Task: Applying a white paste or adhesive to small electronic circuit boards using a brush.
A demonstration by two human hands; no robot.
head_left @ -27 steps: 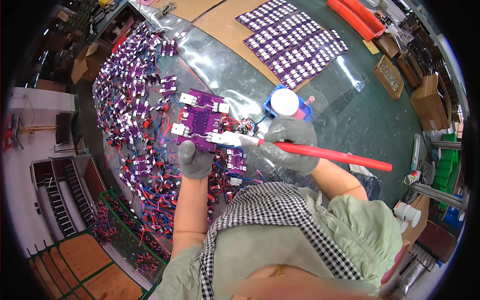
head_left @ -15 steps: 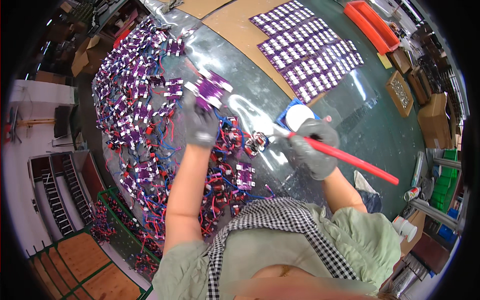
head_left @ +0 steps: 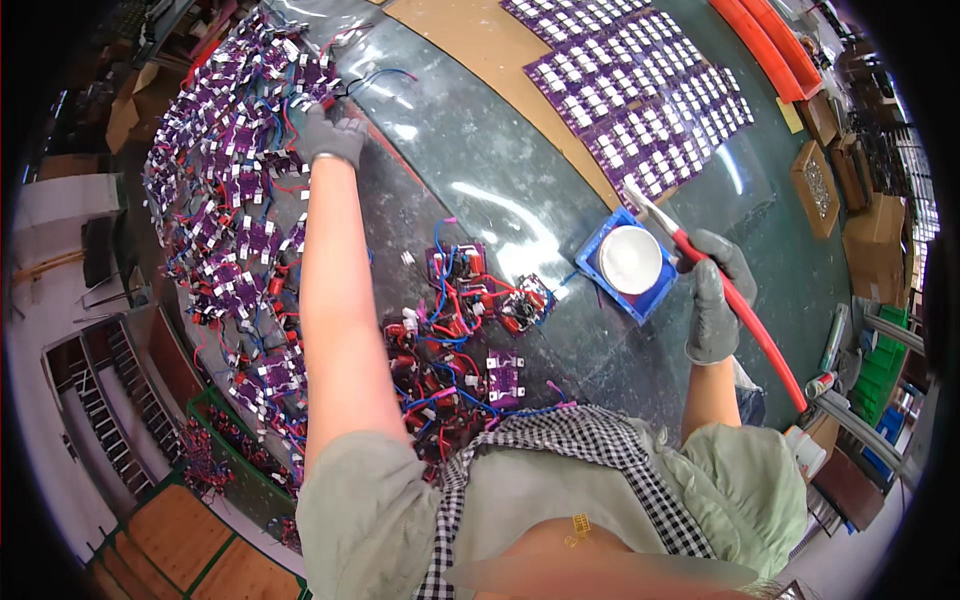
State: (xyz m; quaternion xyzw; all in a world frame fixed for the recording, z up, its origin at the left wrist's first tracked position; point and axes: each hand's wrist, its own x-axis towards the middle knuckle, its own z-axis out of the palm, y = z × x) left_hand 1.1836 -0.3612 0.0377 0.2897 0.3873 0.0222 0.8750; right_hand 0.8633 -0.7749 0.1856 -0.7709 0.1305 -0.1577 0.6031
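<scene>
My left hand, in a grey glove, reaches to the far left with its fingers curled at the near edge of a purple circuit board with white connectors and trailing wires. This board touches the big heap of wired purple boards. In my grey-gloved right hand is a long red-handled tool with a pale forked-looking tip; its exact kind is unclear. Left of that hand, a round white tub sits in a blue square tray. Its contents look white.
Loose boards with red parts and blue wires lie before me. Rows of purple boards rest on brown cardboard at the back. A red bin and small boxes line the right edge.
My left hand has moved far and left with a purple board to the heap. My right hand has shifted right with the red-handled tool, its tip now pointing farther back.
</scene>
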